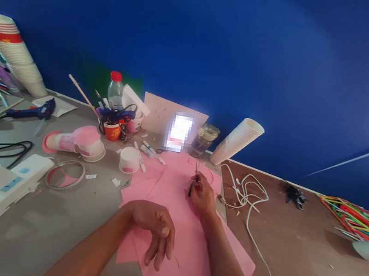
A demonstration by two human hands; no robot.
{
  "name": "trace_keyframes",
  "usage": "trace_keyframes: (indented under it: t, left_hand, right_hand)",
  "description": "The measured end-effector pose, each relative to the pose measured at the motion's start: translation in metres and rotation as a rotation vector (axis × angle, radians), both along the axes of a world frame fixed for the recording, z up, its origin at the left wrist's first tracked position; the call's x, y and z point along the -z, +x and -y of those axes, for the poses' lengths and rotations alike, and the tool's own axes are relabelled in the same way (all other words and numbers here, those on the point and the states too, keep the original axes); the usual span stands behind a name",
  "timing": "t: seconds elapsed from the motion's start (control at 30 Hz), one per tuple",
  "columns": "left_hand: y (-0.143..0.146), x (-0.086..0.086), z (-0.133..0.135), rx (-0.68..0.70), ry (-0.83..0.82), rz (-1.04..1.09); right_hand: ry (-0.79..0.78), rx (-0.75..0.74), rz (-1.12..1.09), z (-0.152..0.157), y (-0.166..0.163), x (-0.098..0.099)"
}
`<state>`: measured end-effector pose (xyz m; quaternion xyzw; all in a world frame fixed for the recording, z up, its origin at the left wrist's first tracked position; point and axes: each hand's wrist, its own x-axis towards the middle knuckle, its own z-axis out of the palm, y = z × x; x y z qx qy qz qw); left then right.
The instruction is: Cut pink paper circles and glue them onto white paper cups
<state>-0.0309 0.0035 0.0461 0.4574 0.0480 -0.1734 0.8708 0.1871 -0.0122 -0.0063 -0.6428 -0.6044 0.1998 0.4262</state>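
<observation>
- The right hand's (201,196) grip pinched a thin metal tool (194,177) at the far middle of the pink paper (166,186).
- The left hand (155,226) hung slack above the near paper, fingers loose, holding nothing.
- The tool's long axis ran near to far, tips pointing far.
- Judgement: pressing the sheet flat with the left hand would steady the work.

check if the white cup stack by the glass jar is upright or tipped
Tipped: the cup stack lies slanted, lower end on the table, upper end toward the blue wall.
</observation>
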Motion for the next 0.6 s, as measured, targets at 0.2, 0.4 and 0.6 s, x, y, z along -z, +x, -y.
trace_keyframes:
  t: [0.2, 0.4, 0.6]
  left_hand:
    - [-0.001, 0.0, 0.001, -0.298, 0.086, 0.044]
    - [0.01, 0.001, 0.004, -0.79, 0.256, 0.057]
    - [0.024, -0.017, 0.009, -1.061, 0.446, -0.024]
  right_hand:
    - [0.025, 0.005, 0.034, 0.0, -0.003, -0.002]
    - [0.04, -0.004, 0.07, 0.0, -0.007, -0.005]
    - [0.067, -0.004, 0.054, 0.0, -0.007, -0.004]
